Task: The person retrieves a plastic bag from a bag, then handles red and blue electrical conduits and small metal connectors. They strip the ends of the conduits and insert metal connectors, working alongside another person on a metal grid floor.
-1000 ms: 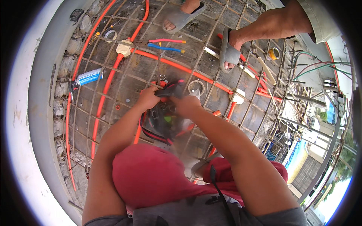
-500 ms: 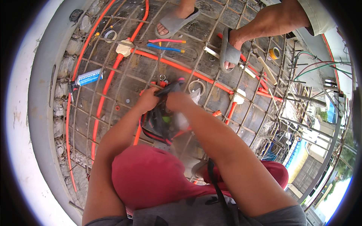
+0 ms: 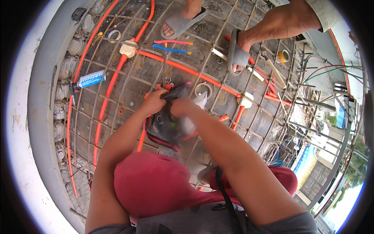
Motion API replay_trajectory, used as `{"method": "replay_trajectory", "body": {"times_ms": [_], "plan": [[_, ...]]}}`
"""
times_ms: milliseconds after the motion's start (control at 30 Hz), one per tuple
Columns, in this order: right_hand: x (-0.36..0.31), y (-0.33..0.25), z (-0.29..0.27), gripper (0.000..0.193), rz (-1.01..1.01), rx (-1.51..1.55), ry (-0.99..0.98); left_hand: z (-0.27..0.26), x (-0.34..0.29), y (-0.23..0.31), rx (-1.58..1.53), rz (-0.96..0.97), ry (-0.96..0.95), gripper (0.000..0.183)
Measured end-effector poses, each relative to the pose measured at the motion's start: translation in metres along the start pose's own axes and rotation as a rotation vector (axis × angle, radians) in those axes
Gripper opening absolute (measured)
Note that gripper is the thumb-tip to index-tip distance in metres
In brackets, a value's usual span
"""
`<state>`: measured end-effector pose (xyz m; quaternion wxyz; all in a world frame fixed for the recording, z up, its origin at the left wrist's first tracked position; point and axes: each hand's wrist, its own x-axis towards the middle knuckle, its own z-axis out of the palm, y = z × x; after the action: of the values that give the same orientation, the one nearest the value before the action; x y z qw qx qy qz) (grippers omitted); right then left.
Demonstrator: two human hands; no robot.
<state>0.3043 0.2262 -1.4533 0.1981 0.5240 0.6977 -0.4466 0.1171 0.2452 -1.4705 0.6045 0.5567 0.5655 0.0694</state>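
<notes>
In front of my knees a dark tool bag [image 3: 163, 141] with red trim stands on the rebar, its mouth pulled wide. My left hand [image 3: 156, 102] is closed on the bag's far left rim. Reaching into the opening is my right hand [image 3: 180, 107], its fingers hidden by the bag and blurred. A clear plastic bag [image 3: 200, 100] bulges out at the right side, beside my right wrist. Something green shows dimly inside, too blurred to name.
Rebar mesh and orange conduit [image 3: 183, 71] cross the floor. Ahead are another person's sandalled feet [image 3: 238, 52], a pink tube [image 3: 171, 42] and a blue tube [image 3: 169, 49]. A blue-and-white spray can [image 3: 90, 79] lies left; tape rolls [image 3: 283, 56] lie about.
My right hand has shifted slightly inside the bag's mouth. My left hand keeps its hold on the rim, and the things on the floor stay put.
</notes>
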Motion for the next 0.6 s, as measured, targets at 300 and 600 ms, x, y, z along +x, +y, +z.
{"method": "replay_trajectory", "body": {"times_ms": [300, 600], "plan": [[-0.019, -0.009, 0.001, 0.037, -0.187, -0.289, -0.221, 0.018, 0.001, 0.002, 0.140, -0.091, 0.113, 0.064], [-0.052, 0.001, 0.004, 0.041, -0.117, 0.062, -0.046, 0.013, -0.005, 0.002, -0.141, -0.304, 0.146, 0.070]]}}
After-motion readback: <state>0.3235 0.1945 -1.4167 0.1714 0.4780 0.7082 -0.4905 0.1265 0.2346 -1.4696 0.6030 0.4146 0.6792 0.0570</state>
